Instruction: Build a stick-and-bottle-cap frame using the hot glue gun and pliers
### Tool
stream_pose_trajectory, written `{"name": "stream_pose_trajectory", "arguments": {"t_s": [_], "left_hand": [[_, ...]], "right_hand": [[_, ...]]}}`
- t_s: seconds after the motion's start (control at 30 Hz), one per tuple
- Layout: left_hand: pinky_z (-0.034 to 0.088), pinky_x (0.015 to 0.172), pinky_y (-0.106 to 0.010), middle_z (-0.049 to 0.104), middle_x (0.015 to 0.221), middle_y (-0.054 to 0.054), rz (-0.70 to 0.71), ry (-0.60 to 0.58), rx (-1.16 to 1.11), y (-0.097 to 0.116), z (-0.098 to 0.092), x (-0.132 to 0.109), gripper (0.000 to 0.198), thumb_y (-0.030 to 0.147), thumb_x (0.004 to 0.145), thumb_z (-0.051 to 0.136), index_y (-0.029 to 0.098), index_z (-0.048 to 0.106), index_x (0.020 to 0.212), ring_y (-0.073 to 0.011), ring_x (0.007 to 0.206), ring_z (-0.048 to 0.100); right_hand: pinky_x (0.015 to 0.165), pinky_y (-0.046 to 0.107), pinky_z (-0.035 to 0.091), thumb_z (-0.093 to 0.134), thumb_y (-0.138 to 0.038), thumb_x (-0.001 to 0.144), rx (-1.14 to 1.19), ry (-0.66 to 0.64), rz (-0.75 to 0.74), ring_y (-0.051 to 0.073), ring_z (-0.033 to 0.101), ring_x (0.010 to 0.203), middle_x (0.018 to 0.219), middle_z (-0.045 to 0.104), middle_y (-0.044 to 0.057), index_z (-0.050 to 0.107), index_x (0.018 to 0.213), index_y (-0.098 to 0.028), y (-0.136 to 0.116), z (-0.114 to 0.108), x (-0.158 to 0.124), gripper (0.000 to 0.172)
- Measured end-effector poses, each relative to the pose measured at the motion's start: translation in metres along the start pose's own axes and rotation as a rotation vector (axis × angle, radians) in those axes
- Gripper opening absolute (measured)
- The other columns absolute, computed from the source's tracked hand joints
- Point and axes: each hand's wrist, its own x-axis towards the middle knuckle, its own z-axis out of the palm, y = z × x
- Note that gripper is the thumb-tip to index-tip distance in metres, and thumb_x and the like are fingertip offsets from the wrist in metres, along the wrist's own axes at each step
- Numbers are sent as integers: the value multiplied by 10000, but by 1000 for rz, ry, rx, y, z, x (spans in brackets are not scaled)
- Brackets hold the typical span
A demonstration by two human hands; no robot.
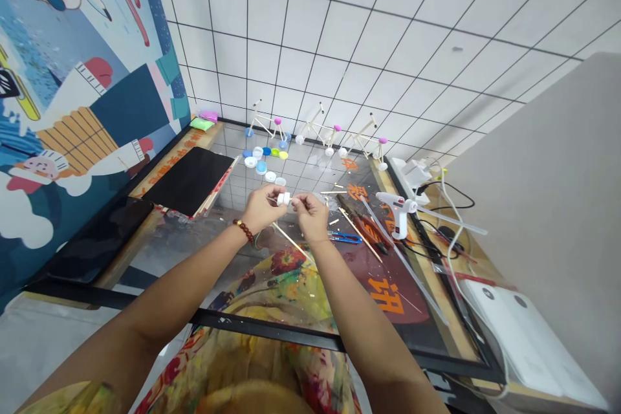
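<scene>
glue gun [400, 212] blocks the right; tabletop [167, 251] passable near left.

Head view — forward, steeply down.

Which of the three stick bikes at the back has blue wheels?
The leftmost stick bike. Its wheels are blue; the middle bike and rightmost bike have whitish ones.

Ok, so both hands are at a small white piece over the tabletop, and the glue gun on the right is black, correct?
No: the glue gun is white, not black, as the head view shows. The rest stands: it lies on the right, and the left hand and right hand are both at the small white piece over the tabletop.
</scene>
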Motion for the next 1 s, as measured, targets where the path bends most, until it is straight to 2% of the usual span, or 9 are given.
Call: {"name": "stream_pose_trajectory", "arguments": {"t_s": [0.07, 0.13, 0.33, 0.5, 0.73, 0.87, 1.0], "left_hand": [[476, 576, -212, 636, 700, -1, -13, -10, 35, 0, 0, -1, 262, 136, 566, 696, 153, 652, 824, -113, 623, 583], [442, 540, -196, 583, 654, 29, 0, -49, 44, 1, -2, -1, 250, 130, 555, 689, 163, 604, 788, -93, 574, 538], [475, 610, -221, 622, 828, -10, 42, -121, 2, 8, -9, -1, 268, 116, 550, 668, 162, 593, 804, -104, 649, 571], [414, 574, -210, 615, 809, 3, 53, -176, -15, 7, -11, 1, 279, 109, 555, 677, 166, 590, 814, -73, 584, 504], [390, 584, -188, 541, 754, 41, -106, -227, -220, 8, -9, 1, 362, 127, 530, 742, 158, 560, 841, -70, 637, 493], [458, 634, -219, 581, 783, 22, -222, -268, -387, 10, -12, 2, 342, 129, 537, 744, 148, 583, 838, -90, 677, 546], [485, 650, -239, 599, 773, 23, -238, -228, -420, 5, -14, 4, 317, 129, 544, 759, 147, 587, 810, -93, 666, 568]], "right_hand": [[635, 277, 447, 576, -345, 779, -5, 11, -28, 159, 561, 627, 656, 630, 0, 643, 741, -218, -1, 0, 0, 149], [631, 276, 450, 582, -345, 776, 59, -28, -3, 154, 562, 611, 638, 621, -6, 638, 746, -215, -2, 1, 1, 145], [593, 260, 438, 607, -405, 740, 203, -179, 112, 138, 532, 580, 630, 579, -24, 593, 743, -211, 2, 2, 3, 194], [595, 258, 364, 571, -392, 783, 66, -196, 45, 139, 463, 589, 594, 510, -41, 563, 703, -216, -1, -3, 1, 194], [613, 264, 323, 511, -410, 835, 49, -279, -4, 143, 442, 613, 590, 483, -41, 534, 691, -211, -7, -6, 0, 247], [605, 259, 317, 521, -420, 835, 118, -257, 30, 136, 418, 610, 604, 459, -45, 529, 695, -212, -2, -4, 1, 251], [616, 256, 341, 541, -417, 825, 156, -262, 52, 134, 434, 616, 623, 486, -38, 555, 702, -211, 3, -1, 2, 241]]}}
